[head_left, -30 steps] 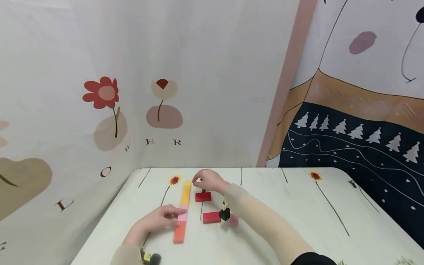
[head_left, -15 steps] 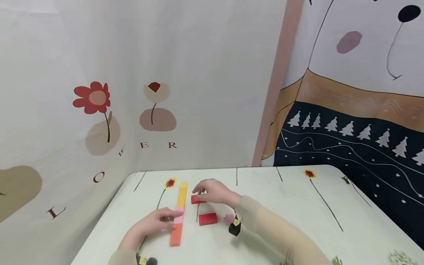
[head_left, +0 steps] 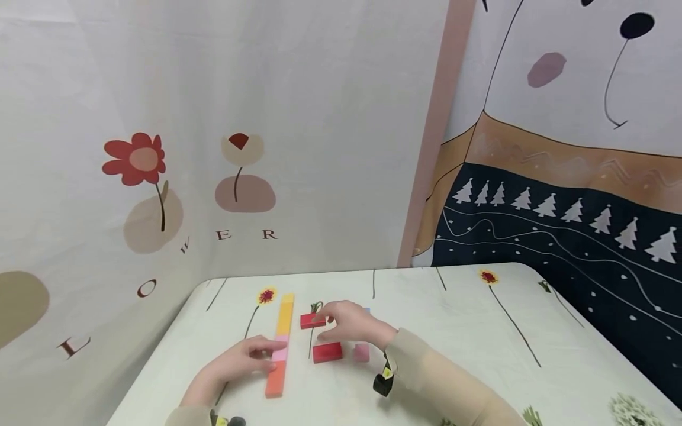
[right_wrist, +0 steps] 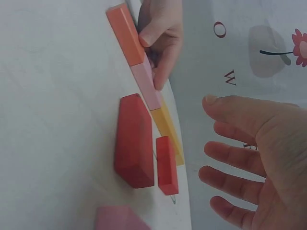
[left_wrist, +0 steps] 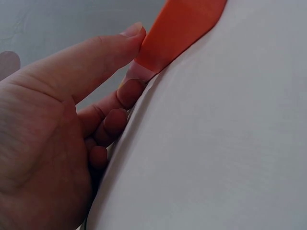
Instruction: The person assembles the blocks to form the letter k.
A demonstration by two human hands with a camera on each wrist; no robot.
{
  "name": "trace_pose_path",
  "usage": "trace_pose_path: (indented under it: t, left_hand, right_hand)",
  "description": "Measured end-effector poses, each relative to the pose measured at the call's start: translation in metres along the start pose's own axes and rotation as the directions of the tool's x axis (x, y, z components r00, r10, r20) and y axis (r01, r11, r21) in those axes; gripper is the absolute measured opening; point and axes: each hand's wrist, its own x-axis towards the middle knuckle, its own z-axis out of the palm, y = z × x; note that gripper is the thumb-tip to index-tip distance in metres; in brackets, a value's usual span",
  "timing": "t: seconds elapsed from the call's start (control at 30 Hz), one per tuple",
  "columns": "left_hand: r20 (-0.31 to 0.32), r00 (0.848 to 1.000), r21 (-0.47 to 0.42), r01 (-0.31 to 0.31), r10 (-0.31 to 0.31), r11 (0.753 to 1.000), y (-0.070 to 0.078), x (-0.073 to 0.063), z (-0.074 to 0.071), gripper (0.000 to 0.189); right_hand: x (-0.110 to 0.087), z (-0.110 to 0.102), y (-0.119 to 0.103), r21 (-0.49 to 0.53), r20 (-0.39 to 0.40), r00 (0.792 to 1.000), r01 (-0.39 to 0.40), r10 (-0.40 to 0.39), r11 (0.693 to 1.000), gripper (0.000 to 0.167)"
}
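A straight row of blocks lies on the table: orange block (head_left: 275,381), pink block (head_left: 280,353), yellow block (head_left: 284,319), with a lighter yellow piece (head_left: 288,298) at the far end. My left hand (head_left: 242,359) is beside the row; its thumb touches the orange block's side and a finger touches the pink block. Its other fingers curl loosely in the left wrist view. My right hand (head_left: 351,322) hovers over the right side with fingers spread, holding nothing. Nearest to it are two red blocks, the far one (head_left: 308,321) and the near one (head_left: 327,352).
A small pink block (head_left: 362,353) sits right of the near red block. Something blue (head_left: 367,310) shows partly behind my right hand. The white table (head_left: 453,355) has printed flowers, and patterned curtains (head_left: 341,148) hang behind it.
My right hand has drawn back from the row's far end, past the far red block, towards me and right. The left hand stays beside the row. The view has shifted slightly.
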Motion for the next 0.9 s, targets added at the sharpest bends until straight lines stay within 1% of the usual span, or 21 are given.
trace_pose_path:
  t: [0.17,0.3,0.53,0.73,0.9]
  left_hand:
    - [0.006,1.000,-0.005,-0.011,0.011,1.000,-0.001,-0.001,-0.001,0.047]
    - [0.006,1.000,0.003,-0.011,0.011,1.000,-0.002,-0.001,-0.001,0.047]
    - [-0.003,1.000,0.016,-0.002,0.002,1.000,-0.002,-0.001,0.000,0.046]
    - [-0.010,1.000,0.022,0.014,-0.013,1.000,0.000,-0.001,0.000,0.047]
    - [-0.011,1.000,0.023,0.025,-0.025,0.999,0.001,-0.002,0.000,0.048]
  right_hand:
    - [-0.007,0.009,0.004,0.020,0.020,0.999,-0.034,0.034,0.999,0.034]
    - [-0.011,0.016,0.008,-0.015,0.023,0.999,-0.046,0.046,0.999,0.036]
    - [-0.017,0.025,0.013,-0.062,0.028,0.999,-0.037,0.038,0.997,0.041]
    - [-0.021,0.028,0.015,-0.091,0.025,1.000,-0.007,0.010,0.996,0.042]
    - [-0.020,0.031,0.015,-0.127,0.027,1.000,0.013,-0.009,0.992,0.040]
